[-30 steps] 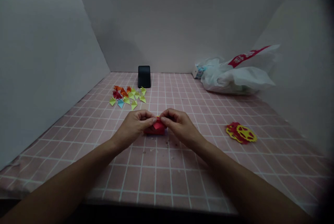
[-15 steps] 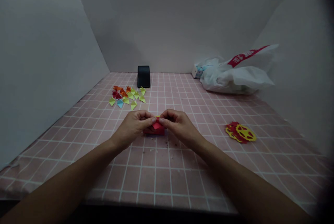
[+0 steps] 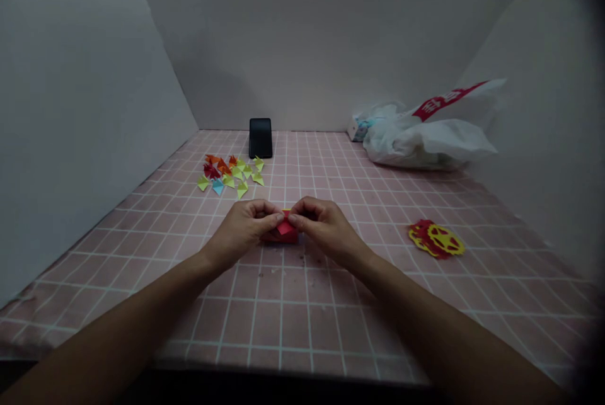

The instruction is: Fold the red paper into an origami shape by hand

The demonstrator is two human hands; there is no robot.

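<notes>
Between my two hands is a small folded piece of red paper (image 3: 285,227), its lower part shaped to a point. My left hand (image 3: 246,223) pinches its left side between thumb and fingers. From the other side, my right hand (image 3: 324,223) grips it with thumb and forefinger, the fingertips of both hands close together. Just below and behind the folded paper lies a red stack (image 3: 287,238), seemingly of paper squares, with a bit of yellow showing at the top. My fingers partly hide both.
Several folded paper pieces (image 3: 227,182) in yellow, orange, red and blue lie at the back left. A black phone (image 3: 260,138) leans behind them. A white plastic bag (image 3: 420,143) rests at the back right beside a small box (image 3: 356,128). Red and yellow cut-outs (image 3: 447,240) lie to the right.
Both hands keep their pinch on the red paper and have barely shifted. Nothing else on the table has visibly moved.
</notes>
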